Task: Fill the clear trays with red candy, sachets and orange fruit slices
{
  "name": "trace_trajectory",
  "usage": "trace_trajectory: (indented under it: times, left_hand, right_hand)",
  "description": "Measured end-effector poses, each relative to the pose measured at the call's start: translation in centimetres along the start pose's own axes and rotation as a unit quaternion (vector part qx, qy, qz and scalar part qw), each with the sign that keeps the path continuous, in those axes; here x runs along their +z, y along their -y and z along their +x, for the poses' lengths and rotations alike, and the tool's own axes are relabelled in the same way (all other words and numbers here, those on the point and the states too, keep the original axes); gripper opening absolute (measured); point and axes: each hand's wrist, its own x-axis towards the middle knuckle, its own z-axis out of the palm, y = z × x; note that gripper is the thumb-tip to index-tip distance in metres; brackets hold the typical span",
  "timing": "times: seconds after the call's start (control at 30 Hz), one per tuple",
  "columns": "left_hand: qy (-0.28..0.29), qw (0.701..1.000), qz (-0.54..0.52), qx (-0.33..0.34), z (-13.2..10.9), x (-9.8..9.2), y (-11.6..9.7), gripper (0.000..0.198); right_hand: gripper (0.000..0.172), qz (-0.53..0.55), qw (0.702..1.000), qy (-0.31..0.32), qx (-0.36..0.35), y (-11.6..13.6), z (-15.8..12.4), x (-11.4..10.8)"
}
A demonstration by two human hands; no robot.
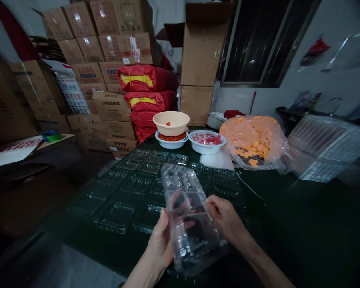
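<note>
A clear plastic compartment tray (187, 224), possibly several nested together, is held up tilted over the table. My left hand (162, 242) grips its left side, with the thumb on the near edge and fingers showing through the plastic behind it. Closed on the right edge is my right hand (223, 216), its fingertips pinching the rim. Beyond and to the left, several more clear trays (117, 214) lie in rows on the dark green table (294, 228).
At the table's far end stand a cream basin (171, 120), a blue-white basin (171, 143) of red pieces and a white basin (208, 148) of red packets. Right of them lie a bag of orange pieces (255, 140) and stacked clear trays (327, 144). Cardboard boxes (117, 108) rise behind.
</note>
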Motion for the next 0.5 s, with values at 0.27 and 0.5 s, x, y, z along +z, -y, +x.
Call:
trace_trajectory:
  times: [0.27,0.5]
  left_hand:
    - [0.084,0.994,-0.05,-0.041,0.4,1.6,1.2,0.105]
    - [0.08,0.997,-0.011,-0.006,-0.6,1.3,0.8,0.098]
  right_hand:
    - [0.024,-0.149,0.989,-0.011,-0.001,0.3,-1.7,0.6]
    - [0.011,-0.196,0.967,-0.162,0.007,4.0,-3.1,1.3]
